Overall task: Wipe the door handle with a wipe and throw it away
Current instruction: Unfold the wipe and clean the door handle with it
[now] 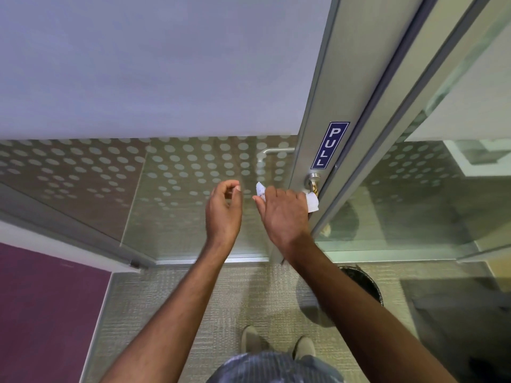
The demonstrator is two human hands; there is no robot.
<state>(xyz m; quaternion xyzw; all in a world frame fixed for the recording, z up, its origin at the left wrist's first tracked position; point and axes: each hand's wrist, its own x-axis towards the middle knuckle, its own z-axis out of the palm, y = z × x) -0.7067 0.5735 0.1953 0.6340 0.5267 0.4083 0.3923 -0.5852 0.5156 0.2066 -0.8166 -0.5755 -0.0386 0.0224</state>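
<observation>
The right hand (284, 214) grips a white wipe (312, 201), pressing it against the door handle (313, 183) just below the PULL sign (330, 145). The left hand (224, 208) hovers beside it, loosely curled, holding nothing. A bin (365, 283) stands on the floor below.

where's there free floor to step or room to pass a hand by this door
Bare carpet lies between the purple panel and the feet. Open air separates the left hand from the right hand. It is crowded at the door edge: wipe, handle, and bin below.
</observation>
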